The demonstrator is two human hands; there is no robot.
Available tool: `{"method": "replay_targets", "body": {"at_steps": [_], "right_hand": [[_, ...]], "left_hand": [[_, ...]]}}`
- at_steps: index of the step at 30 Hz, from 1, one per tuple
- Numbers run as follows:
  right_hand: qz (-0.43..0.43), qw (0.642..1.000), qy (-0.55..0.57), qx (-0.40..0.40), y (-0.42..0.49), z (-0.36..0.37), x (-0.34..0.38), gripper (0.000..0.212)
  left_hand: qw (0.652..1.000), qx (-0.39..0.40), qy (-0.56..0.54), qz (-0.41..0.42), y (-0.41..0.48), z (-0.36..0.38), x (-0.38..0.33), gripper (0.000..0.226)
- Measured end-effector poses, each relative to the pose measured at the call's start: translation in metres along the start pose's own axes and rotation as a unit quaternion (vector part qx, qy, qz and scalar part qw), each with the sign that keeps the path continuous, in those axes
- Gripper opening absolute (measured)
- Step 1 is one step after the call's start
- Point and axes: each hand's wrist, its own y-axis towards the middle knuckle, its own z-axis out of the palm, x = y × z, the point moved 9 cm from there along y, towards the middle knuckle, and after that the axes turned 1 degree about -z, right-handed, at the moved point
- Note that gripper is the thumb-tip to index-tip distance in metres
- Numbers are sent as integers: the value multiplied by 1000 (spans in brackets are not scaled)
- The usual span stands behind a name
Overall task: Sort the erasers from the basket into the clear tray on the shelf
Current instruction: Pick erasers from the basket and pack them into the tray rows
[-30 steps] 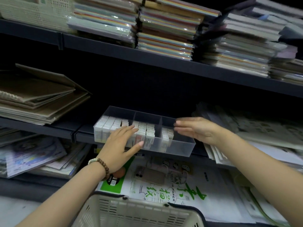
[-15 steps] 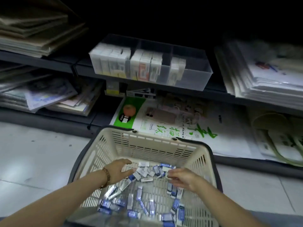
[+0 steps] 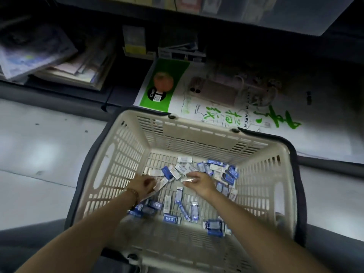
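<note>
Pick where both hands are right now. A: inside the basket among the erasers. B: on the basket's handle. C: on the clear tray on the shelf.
A: the left hand and the right hand both reach down inside the basket, fingers curled on erasers from the loose pile.

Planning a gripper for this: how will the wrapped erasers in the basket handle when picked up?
Likely light and stiff: the erasers are small blocks, pinched by the left hand and right hand. Their shiny wrap may slip. Flat sides shouldn't roll.

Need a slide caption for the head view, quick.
Left hand and right hand in the cream basket, each gripping erasers from the loose pile.
</note>
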Motion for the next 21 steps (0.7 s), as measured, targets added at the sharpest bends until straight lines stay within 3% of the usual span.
{"method": "replay_targets", "body": {"at_steps": [7,9,11,14,16,21], "right_hand": [[-22,993,-84,-74,14,-1,-8,25],[-32,993,-78,-82,16,-6,-5,6],[-65,989,-89,-94,18,-11,1,30],[-111,983,-99,-109,18,-18,15,17],[-122,979,-136,-92,24,-18,19,23],[-101,965,-230,-75,33,-13,19,27]], "left_hand": [[999,-38,18,-19,19,11,-1,32],[998,-48,48,-20,24,11,-2,34],[991,-50,127,4,25,11,-9,30],[978,-42,196,48,24,12,-20,26],[986,-40,155,49,22,7,-19,24],[990,-58,-126,-10,22,-6,0,20]]}}
